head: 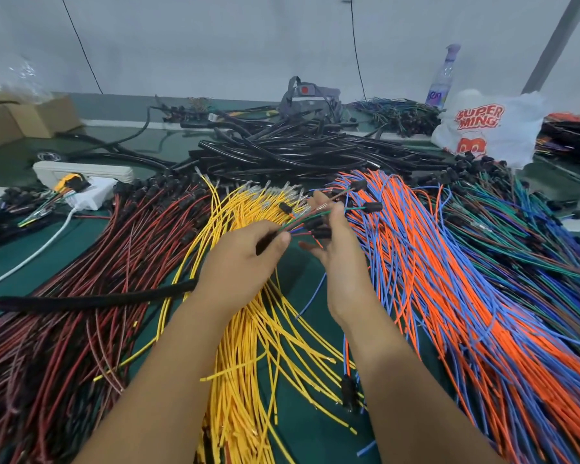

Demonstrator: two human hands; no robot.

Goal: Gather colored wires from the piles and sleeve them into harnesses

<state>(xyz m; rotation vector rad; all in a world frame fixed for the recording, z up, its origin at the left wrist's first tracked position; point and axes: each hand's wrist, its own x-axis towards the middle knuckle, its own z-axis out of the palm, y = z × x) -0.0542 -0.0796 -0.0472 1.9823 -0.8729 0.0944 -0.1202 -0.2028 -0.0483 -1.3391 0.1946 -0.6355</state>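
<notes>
Both the left hand (245, 252) and right hand (332, 242) gripped a partly sleeved wire bundle (312, 219), piles (248, 346) largely ungathered.

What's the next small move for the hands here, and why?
Probably even up the connector ends: the left hand pinches a small mixed wire bundle where it leaves the black braided sleeve, while the right hand fingers its black connectors, which sit staggered.
</notes>
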